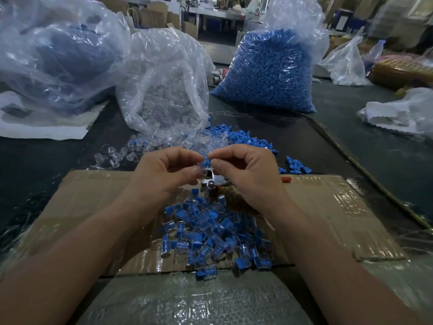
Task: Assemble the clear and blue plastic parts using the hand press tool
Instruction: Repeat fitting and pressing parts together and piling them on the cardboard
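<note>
Far left of centre, a clear bag point(164, 90) spills clear parts onto the table. The left hand point(161, 177) pinches a clear part point(199, 170) in curled fingers. Touching it is a blue part point(207, 160), pinched between thumb and forefinger of the right hand point(249, 177). They meet just above the press point(210, 182). Nearer, a pile point(206, 238) of joined parts lies on cardboard point(328, 207). A blue bag point(269, 71) stands far right.

Blue parts point(248, 139) matt plastic – press tool point(212, 181) shiny metal – cardboard point(328, 207) tape-glossy.
</note>
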The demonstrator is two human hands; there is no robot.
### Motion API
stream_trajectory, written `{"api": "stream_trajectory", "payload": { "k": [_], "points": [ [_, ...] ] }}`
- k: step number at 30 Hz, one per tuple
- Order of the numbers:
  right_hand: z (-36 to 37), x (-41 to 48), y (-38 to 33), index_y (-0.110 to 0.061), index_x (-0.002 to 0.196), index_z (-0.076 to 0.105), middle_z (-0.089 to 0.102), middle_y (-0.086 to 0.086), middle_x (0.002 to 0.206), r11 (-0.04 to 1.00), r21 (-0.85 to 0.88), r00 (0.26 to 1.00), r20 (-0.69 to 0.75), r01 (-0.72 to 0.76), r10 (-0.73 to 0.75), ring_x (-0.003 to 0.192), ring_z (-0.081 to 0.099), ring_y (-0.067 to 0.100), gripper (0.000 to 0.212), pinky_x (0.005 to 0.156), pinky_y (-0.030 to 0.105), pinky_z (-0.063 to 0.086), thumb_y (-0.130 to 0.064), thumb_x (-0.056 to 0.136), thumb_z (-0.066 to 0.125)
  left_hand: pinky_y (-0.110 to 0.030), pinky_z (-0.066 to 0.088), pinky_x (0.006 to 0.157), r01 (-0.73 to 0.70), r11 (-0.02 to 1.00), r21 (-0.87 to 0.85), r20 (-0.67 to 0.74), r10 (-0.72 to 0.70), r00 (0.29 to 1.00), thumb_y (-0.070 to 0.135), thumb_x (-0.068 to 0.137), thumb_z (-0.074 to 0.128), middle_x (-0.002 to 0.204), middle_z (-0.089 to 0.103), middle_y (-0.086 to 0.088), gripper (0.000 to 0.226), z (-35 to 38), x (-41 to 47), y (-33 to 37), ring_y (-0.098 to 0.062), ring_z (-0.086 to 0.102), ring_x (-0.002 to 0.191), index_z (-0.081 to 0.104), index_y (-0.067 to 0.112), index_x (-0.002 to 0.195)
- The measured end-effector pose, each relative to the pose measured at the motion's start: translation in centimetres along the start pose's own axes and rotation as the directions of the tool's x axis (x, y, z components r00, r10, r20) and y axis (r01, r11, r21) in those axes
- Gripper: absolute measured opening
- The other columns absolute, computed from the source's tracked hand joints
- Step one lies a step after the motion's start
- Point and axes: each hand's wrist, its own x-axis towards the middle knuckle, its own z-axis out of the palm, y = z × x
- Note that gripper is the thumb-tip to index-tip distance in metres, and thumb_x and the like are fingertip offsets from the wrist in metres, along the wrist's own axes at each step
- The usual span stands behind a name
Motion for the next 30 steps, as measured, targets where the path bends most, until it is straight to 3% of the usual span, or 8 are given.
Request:
{"api": "stream_trajectory", "payload": {
  "k": [4,8,13,20,24,30],
  "points": [
    [0.04,0.00,0.16,-0.021,0.083,0.070,0.065,-0.015,0.074,0.999,-0.051,1.000,0.006,-0.001,0.002,0.071,0.063,0.001,0.018,0.069,0.015,0.052,-0.004,0.078,0.069,-0.012,0.050,0.060,0.010,0.998,-0.058,0.017,-0.009,1.000,0.016,0.063,0.062,0.073,0.072,0.001,0.020,0.11,0.04,-0.22,-0.006,0.066,0.066,0.067,0.015,0.083],
    [-0.28,0.00,0.11,-0.016,0.089,0.070,0.067,-0.010,0.077,0.999,0.009,0.997,0.069,-0.045,0.044,0.074,0.067,0.010,0.019,0.074,0.024,0.056,-0.001,0.079,0.066,-0.014,0.051,0.058,0.041,0.987,-0.158,-0.002,-0.042,0.999,0.010,0.062,0.061,0.068,0.070,-0.001,0.018,-0.04,0.28,-0.53,-0.008,0.066,0.061,0.063,0.009,0.080],
    [-0.47,-0.04,-0.18,-0.021,0.079,0.068,0.067,-0.009,0.071,0.989,0.126,0.994,0.090,-0.073,0.062,0.069,0.064,0.006,0.021,0.069,0.017,0.053,0.000,0.075,0.070,-0.016,0.052,0.059,0.103,0.972,-0.210,0.053,-0.094,0.994,0.010,0.062,0.063,0.071,0.071,-0.004,0.017,-0.45,0.32,-0.55,-0.011,0.067,0.064,0.073,0.022,0.068],
    [-0.42,-0.12,-0.21,-0.018,0.086,0.068,0.068,-0.003,0.075,0.972,0.205,0.976,0.207,-0.115,0.072,0.070,0.066,0.006,0.024,0.068,0.017,0.053,0.002,0.073,0.069,-0.016,0.052,0.054,0.126,0.948,-0.293,0.076,-0.108,0.991,0.005,0.061,0.063,0.062,0.067,-0.006,0.009,-0.05,0.23,-0.24,-0.013,0.066,0.057,0.063,0.009,0.069],
    [-0.28,-0.11,-0.15,-0.020,0.083,0.068,0.068,-0.009,0.075,0.976,0.204,0.986,0.161,-0.079,0.046,0.073,0.066,0.006,0.025,0.070,0.018,0.053,0.002,0.071,0.070,-0.016,0.052,0.052,0.107,0.961,-0.255,0.059,-0.095,0.994,0.006,0.062,0.063,0.062,0.067,-0.005,0.012,-0.07,0.13,0.10,-0.011,0.065,0.055,0.069,0.016,0.059],
    [-0.03,-0.05,0.19,-0.018,0.080,0.066,0.066,-0.003,0.077,0.989,0.140,0.993,0.114,-0.053,0.037,0.073,0.065,0.008,0.021,0.073,0.022,0.055,0.001,0.072,0.071,-0.020,0.053,0.050,0.134,0.947,-0.291,0.087,-0.113,0.990,0.008,0.061,0.064,0.064,0.068,-0.011,0.010,-0.15,0.07,0.34,-0.017,0.066,0.054,0.072,0.012,0.064]
  ]
}}
